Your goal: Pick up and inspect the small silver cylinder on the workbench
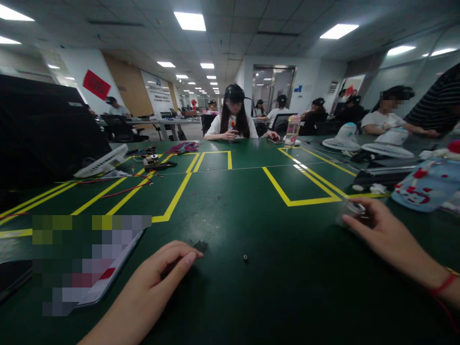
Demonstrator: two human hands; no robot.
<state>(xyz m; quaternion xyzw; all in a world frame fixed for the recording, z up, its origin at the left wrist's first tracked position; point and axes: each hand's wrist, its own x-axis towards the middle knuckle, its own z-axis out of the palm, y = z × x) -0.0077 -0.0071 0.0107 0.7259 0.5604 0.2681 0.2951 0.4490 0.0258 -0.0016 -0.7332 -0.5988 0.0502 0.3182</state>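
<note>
near left, a bare left hand (pixel 163 273) has fingertips together at a small, dark, flat piece (pixel 201 246), hold unclear, on the yellow-taped green tabletop (pixel 219 201); near right, the bare right hand (pixel 381 223) grips a blurred, clear object (pixel 347 213). far across, a white-shirted person (pixel 217 125) sits under rectangular white ceiling lights (pixel 189 21).

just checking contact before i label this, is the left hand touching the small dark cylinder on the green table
Apart: the head view plainly shows a strip of green tabletop between the left hand and the small dark cylinder.

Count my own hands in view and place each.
2: the left hand, fingertips at a small dark piece; the right hand, farther right, around a blurred clear object.
</note>
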